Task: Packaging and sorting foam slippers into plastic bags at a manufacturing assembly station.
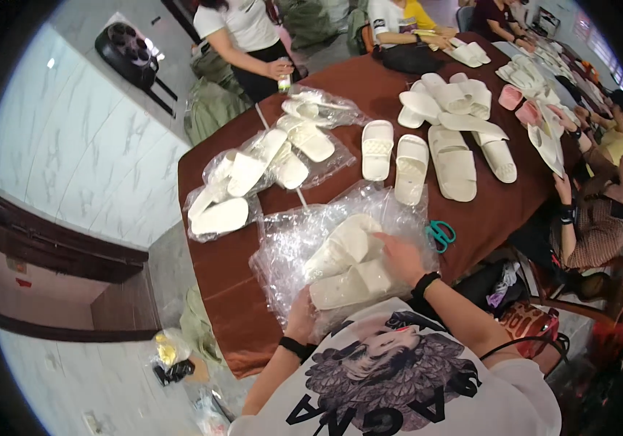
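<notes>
Covering the middle, a brown table [217, 280] is seen; its near edge is partly hidden by the printed shirt [391, 370], and its far end, at one o'clock, is hard to make out. Around a cream slipper pair [351, 285] at the table's six o'clock, bagged slippers [250, 173] are placed at eleven and loose slippers [454, 167] at one, some overlapped. The pair is surrounded by glaring clear plastic [279, 240]. It is touched at seven by the left hand [301, 314], at three by the right hand [404, 258]; whether their half-hidden fingers are clamped cannot be told. At two, green scissors [440, 234] are seen.
</notes>
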A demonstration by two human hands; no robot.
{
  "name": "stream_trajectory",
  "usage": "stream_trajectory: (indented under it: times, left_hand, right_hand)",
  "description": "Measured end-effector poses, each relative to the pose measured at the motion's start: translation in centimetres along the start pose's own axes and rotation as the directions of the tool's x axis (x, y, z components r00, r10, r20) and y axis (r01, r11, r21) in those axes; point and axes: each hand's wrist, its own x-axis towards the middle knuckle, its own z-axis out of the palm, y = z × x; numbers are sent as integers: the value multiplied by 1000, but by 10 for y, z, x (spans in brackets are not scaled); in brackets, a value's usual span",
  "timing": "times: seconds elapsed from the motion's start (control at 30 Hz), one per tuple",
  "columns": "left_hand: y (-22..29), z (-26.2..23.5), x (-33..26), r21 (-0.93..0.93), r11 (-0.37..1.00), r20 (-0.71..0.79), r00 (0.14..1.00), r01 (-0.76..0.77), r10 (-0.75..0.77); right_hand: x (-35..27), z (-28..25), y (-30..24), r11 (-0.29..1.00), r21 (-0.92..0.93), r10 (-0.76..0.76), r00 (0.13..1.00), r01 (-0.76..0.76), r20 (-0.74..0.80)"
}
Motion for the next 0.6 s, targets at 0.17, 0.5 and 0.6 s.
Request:
stream_trajectory:
  times: [0.17, 0.5, 0.6]
  left_hand:
    - [21, 19, 11, 335, 936, -124, 990, 108, -70]
    - [-6, 16, 28, 50, 998, -58, 998, -24, 27]
    - [-11, 12, 26, 348, 934, -95, 988, -82, 123]
  right_hand:
    - [-2, -5, 2, 993, -16, 116, 988, -115, 102]
    - [-6, 8, 22, 993, 104, 56, 996, -63, 72]
    - [-9, 3, 6, 1000, 0, 17, 998, -17, 62]
